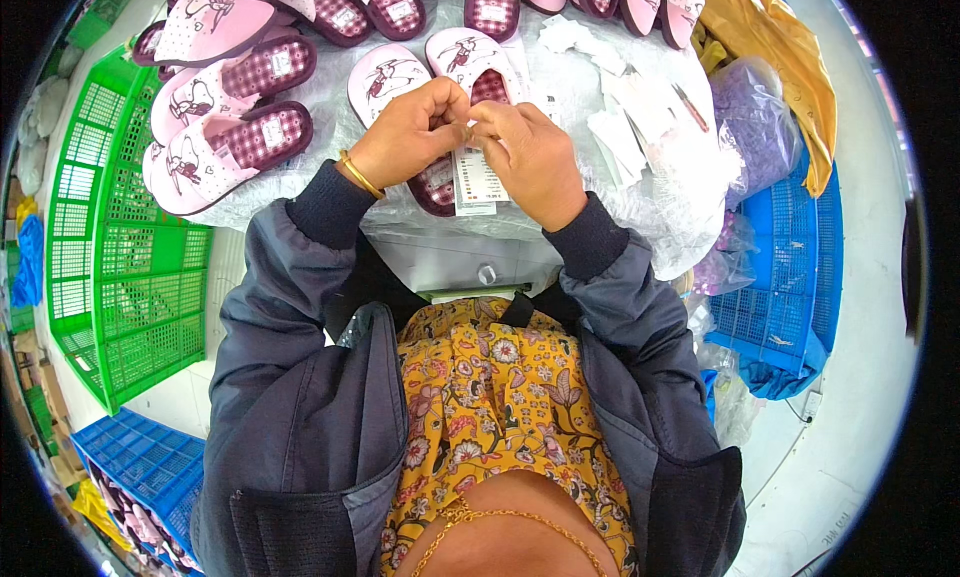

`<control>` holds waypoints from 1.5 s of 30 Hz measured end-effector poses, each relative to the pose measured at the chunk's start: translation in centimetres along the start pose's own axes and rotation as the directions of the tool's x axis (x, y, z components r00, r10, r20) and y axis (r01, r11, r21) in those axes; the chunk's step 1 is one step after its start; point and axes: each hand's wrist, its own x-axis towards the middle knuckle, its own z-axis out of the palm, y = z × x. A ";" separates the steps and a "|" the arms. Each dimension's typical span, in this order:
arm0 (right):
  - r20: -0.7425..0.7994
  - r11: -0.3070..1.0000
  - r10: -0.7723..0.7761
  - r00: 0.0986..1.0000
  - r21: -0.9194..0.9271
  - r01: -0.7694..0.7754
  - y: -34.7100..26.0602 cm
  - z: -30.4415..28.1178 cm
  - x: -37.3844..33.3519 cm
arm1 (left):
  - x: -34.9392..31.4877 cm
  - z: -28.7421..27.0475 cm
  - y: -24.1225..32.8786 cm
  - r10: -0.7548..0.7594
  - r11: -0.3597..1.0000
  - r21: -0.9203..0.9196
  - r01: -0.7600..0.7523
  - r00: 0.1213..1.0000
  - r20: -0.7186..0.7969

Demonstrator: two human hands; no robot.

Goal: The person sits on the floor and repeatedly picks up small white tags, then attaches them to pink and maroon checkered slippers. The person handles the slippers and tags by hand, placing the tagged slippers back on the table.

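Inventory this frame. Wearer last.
Slippers: over ten, pink, dark red, table
Tag: at least one, white, below hands
Papers: several, white, table's right
Slim item: one, reddish, on papers
Table: one, whitish, top centre
Green crates: count unclear, left
Blue crates: at least two, lower left, right
Sheet: one, orange, upper right
Bags: count unclear, purple, right
Necklace: one, gold, neck
Bangles: count unclear, gold, left wrist
Jacket: one, dark blue, arms
Top: one, yellow, torso
Left hand: one, top centre
Right hand: one, beside it
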 end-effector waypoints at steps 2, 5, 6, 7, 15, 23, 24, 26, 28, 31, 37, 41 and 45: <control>0.017 1.000 -0.019 1.000 0.008 0.019 -0.1 0.0 0.2 | 0.1 -0.1 -0.2 0.005 1.000 0.004 -0.005 1.000 -0.012; 0.045 0.998 -0.050 0.998 -0.027 0.051 0.1 0.0 0.0 | 0.1 -0.1 -0.9 0.020 1.000 -0.019 -0.021 0.999 -0.032; 0.048 0.998 -0.048 0.998 -0.024 0.049 0.2 0.1 -0.1 | 0.1 -0.1 -1.1 0.014 1.000 -0.024 -0.015 1.000 -0.024; 0.051 0.999 -0.047 0.998 -0.021 0.048 0.2 0.3 -0.1 | 0.1 -0.2 -1.2 0.008 1.000 -0.029 -0.008 1.000 -0.016; -0.016 0.994 0.063 0.998 0.091 -0.062 0.8 1.2 -0.8 | -0.1 0.0 -0.5 -0.077 0.997 -0.010 0.077 0.997 -0.031; 0.136 0.849 0.428 0.893 0.277 -0.449 0.9 -1.7 0.8 | -2.1 0.1 1.6 0.422 0.848 0.515 -0.126 0.749 -0.511; 0.149 0.846 0.423 0.894 0.287 -0.449 1.1 -1.8 1.4 | -2.4 -0.9 1.1 0.465 0.819 0.564 -0.102 0.696 -0.548; 0.162 0.867 0.376 0.912 0.286 -0.408 1.7 -1.1 2.2 | -2.5 -1.5 -0.1 0.484 0.833 0.545 -0.094 0.602 -0.635; 0.197 0.922 0.283 0.939 0.214 -0.323 2.1 -0.3 3.1 | -2.9 -1.8 -1.3 0.532 0.797 0.598 -0.089 0.572 -0.625; 0.318 0.946 0.323 0.892 -0.133 -0.295 0.4 -0.1 4.8 | -3.4 -1.4 -1.3 0.497 0.799 0.601 -0.020 0.584 -0.641; 0.144 0.964 0.251 0.957 -0.126 -0.234 2.1 3.7 4.5 | -3.5 -2.1 -4.1 0.514 0.821 0.570 -0.038 0.483 -0.709; 0.163 0.976 0.218 0.962 -0.045 -0.213 0.5 -1.0 4.2 | -3.7 -2.2 -5.2 0.422 0.893 0.445 -0.069 0.468 -0.776; 0.285 0.932 0.355 0.890 -0.041 -0.359 0.7 -5.5 6.1 | -3.6 -1.9 -5.4 0.352 0.931 0.354 -0.090 0.485 -0.800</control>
